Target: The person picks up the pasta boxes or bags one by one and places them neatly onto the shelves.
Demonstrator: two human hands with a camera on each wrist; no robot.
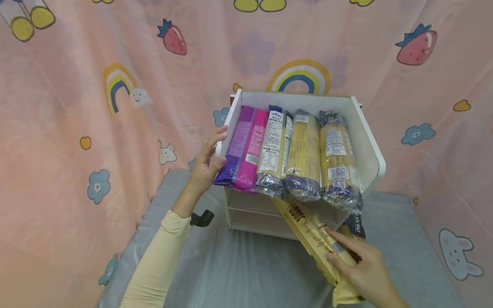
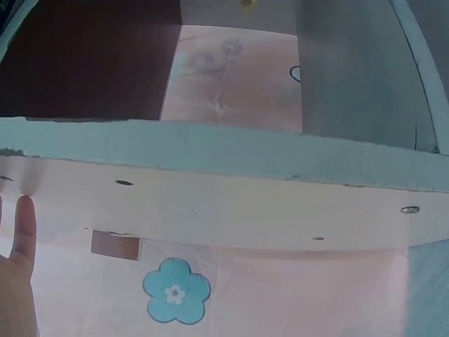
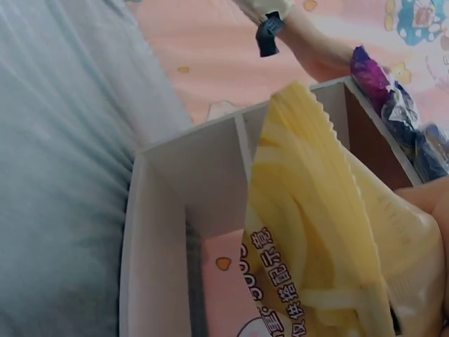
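Grey cloth [image 1: 250,273], pink curtain [image 1: 50,128], right fingers [image 1: 349,242] gripping packet [image 1: 308,230], left fingers [image 1: 212,141] apart (at shelf [image 1: 367,147])

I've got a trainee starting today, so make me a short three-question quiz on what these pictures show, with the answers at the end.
1. Multiple choice: which of the person's hands holds the long yellow plastic packet? A) left; B) right; C) neither.
2. True or false: in the head view, the flat purple-and-pink plastic packet lies leftmost in the top tier of the white box-shaped shelf unit.
3. Count: how many packets lie side by side in that top tier?

Key: 1. B, the right hand. 2. True. 3. Four.
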